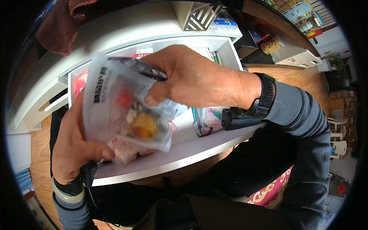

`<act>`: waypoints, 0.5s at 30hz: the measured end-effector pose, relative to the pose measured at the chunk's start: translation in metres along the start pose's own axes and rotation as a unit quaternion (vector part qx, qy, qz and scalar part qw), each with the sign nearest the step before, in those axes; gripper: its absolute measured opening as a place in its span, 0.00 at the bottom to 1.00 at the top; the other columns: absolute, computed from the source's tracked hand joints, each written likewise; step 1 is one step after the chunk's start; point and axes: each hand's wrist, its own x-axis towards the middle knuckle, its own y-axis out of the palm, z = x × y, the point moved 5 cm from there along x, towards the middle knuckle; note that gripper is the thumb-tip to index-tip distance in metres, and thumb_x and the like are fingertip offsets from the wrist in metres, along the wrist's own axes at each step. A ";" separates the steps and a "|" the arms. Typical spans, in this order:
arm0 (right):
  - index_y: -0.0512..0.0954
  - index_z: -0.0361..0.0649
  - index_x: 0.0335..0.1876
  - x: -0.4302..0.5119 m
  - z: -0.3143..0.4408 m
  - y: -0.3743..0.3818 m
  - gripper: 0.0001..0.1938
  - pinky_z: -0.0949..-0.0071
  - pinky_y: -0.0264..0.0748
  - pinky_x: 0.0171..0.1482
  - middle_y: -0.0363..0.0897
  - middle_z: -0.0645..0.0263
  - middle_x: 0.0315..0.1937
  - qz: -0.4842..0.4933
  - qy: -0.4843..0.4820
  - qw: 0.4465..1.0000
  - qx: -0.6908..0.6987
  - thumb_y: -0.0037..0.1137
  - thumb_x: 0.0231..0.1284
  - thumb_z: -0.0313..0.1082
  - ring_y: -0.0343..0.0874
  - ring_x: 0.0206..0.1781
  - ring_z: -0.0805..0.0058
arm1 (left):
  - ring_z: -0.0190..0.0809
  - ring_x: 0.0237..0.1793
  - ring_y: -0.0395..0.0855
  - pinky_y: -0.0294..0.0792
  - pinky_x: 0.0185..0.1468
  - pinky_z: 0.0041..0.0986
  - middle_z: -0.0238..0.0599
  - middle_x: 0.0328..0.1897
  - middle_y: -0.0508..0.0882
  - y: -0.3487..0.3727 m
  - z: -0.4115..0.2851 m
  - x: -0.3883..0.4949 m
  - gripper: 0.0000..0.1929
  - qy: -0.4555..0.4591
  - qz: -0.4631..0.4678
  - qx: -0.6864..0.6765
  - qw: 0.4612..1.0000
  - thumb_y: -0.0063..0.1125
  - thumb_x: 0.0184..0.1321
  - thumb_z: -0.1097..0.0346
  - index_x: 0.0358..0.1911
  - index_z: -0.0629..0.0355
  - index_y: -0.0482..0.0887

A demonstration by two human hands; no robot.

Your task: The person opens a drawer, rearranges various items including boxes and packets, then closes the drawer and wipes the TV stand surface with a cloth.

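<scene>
A translucent plastic bag [97, 120] with printed writing is held up over the open drawer [184, 143]. Blurred red and yellow shapes show through it. My left hand [72, 143] grips the bag from the left, its fingers hidden behind. Below its thumb bulges crumpled clear plastic [125, 151]; whether the hand grips that as well is unclear. My right hand [184, 77] pinches a dark, glossy, narrow item [141, 67] at the bag's upper right edge. How far that item reaches into the bag cannot be told.
Inside the drawer lie a clear pouch with a teal edge [202, 123], pens [216, 57] and a small white-and-red box [144, 52]. A striped box [201, 17] stands on the white desktop [138, 26]. A brown cloth [59, 28] hangs at upper left.
</scene>
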 end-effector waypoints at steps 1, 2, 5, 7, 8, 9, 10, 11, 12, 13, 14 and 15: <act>0.85 0.33 0.54 0.000 0.000 0.005 0.18 0.71 0.76 0.44 0.84 0.63 0.33 0.020 0.013 1.000 0.012 0.71 0.59 0.28 0.76 0.37 0.78 | 0.48 0.68 0.81 0.71 0.73 0.38 0.51 0.69 0.82 -0.002 0.000 0.000 0.74 -0.024 -0.024 0.013 0.999 0.93 0.19 0.47 0.80 0.65 0.63; 0.84 0.33 0.55 -0.001 0.003 0.005 0.18 0.72 0.77 0.45 0.85 0.63 0.34 0.014 -0.014 0.999 0.031 0.71 0.59 0.28 0.77 0.38 0.78 | 0.47 0.65 0.83 0.75 0.69 0.37 0.51 0.68 0.83 -0.003 -0.003 0.001 0.73 -0.024 -0.038 0.017 0.999 0.92 0.21 0.44 0.80 0.63 0.63; 0.83 0.34 0.59 -0.003 0.008 0.006 0.21 0.72 0.79 0.49 0.87 0.64 0.37 0.009 -0.090 0.992 0.083 0.71 0.61 0.31 0.80 0.41 0.77 | 0.40 0.48 0.90 0.80 0.57 0.31 0.44 0.53 0.91 -0.001 -0.004 -0.001 0.42 -0.046 -0.019 -0.006 0.999 0.87 0.43 0.58 0.64 0.64 0.82; 0.81 0.33 0.63 0.000 0.003 0.004 0.25 0.72 0.80 0.51 0.88 0.62 0.41 0.014 -0.108 0.989 0.097 0.72 0.63 0.35 0.82 0.45 0.75 | 0.37 0.44 0.90 0.80 0.56 0.29 0.41 0.48 0.93 -0.003 0.001 -0.002 0.29 -0.075 -0.014 -0.013 0.997 0.83 0.49 0.64 0.56 0.64 0.88; 0.79 0.32 0.66 -0.001 -0.003 0.001 0.27 0.71 0.80 0.53 0.88 0.59 0.44 0.046 -0.093 0.993 0.061 0.71 0.64 0.38 0.83 0.47 0.73 | 0.36 0.42 0.90 0.80 0.55 0.29 0.40 0.45 0.93 -0.005 0.003 -0.002 0.23 -0.070 -0.022 -0.009 0.997 0.81 0.52 0.67 0.52 0.64 0.90; 0.77 0.31 0.68 -0.006 -0.013 -0.006 0.30 0.70 0.80 0.55 0.87 0.56 0.48 0.087 -0.065 0.994 0.013 0.71 0.65 0.41 0.83 0.50 0.71 | 0.35 0.41 0.90 0.80 0.54 0.28 0.39 0.43 0.94 -0.008 0.005 -0.002 0.17 -0.055 -0.021 -0.013 0.998 0.79 0.54 0.70 0.48 0.63 0.92; 0.75 0.30 0.70 -0.011 -0.021 -0.018 0.33 0.69 0.81 0.56 0.87 0.53 0.52 0.128 -0.059 0.990 -0.024 0.70 0.67 0.44 0.84 0.53 0.69 | 0.35 0.41 0.91 0.80 0.54 0.28 0.39 0.43 0.94 -0.014 0.007 -0.003 0.17 -0.045 -0.048 -0.026 0.998 0.78 0.54 0.70 0.48 0.63 0.92; 0.70 0.27 0.74 -0.014 -0.028 -0.025 0.39 0.64 0.81 0.59 0.81 0.45 0.61 0.196 -0.078 0.977 0.028 0.68 0.69 0.52 0.83 0.58 0.63 | 0.35 0.41 0.91 0.80 0.53 0.28 0.39 0.43 0.94 -0.022 0.009 -0.003 0.17 -0.025 -0.066 -0.046 0.996 0.78 0.54 0.70 0.48 0.63 0.92; 0.70 0.27 0.74 -0.030 -0.042 -0.043 0.39 0.61 0.81 0.61 0.78 0.44 0.63 0.233 -0.006 0.972 -0.019 0.66 0.70 0.53 0.81 0.61 0.63 | 0.36 0.41 0.91 0.80 0.53 0.28 0.39 0.44 0.94 -0.030 0.010 -0.005 0.17 -0.005 -0.086 -0.068 0.994 0.78 0.54 0.71 0.48 0.63 0.92; 0.73 0.27 0.70 -0.038 -0.064 -0.048 0.35 0.62 0.81 0.60 0.82 0.47 0.58 0.173 0.049 0.983 -0.035 0.66 0.71 0.52 0.82 0.58 0.62 | 0.36 0.40 0.91 0.80 0.52 0.28 0.40 0.44 0.94 -0.039 0.011 -0.006 0.17 0.014 -0.106 -0.087 0.990 0.77 0.55 0.71 0.49 0.63 0.91; 0.77 0.30 0.66 -0.050 -0.093 -0.052 0.29 0.61 0.80 0.58 0.84 0.49 0.54 0.255 0.160 0.940 -0.163 0.65 0.72 0.50 0.83 0.53 0.59 | 0.37 0.43 0.90 0.79 0.54 0.29 0.39 0.46 0.93 -0.049 0.013 -0.007 0.19 0.009 -0.124 -0.082 0.989 0.77 0.56 0.70 0.51 0.62 0.90; 0.79 0.33 0.60 -0.069 -0.106 -0.059 0.24 0.58 0.80 0.55 0.85 0.50 0.47 0.245 0.161 0.918 -0.267 0.65 0.71 0.47 0.83 0.50 0.55 | 0.37 0.45 0.90 0.79 0.57 0.30 0.38 0.47 0.93 -0.058 0.015 -0.008 0.20 0.001 -0.135 -0.082 0.987 0.77 0.56 0.68 0.53 0.61 0.89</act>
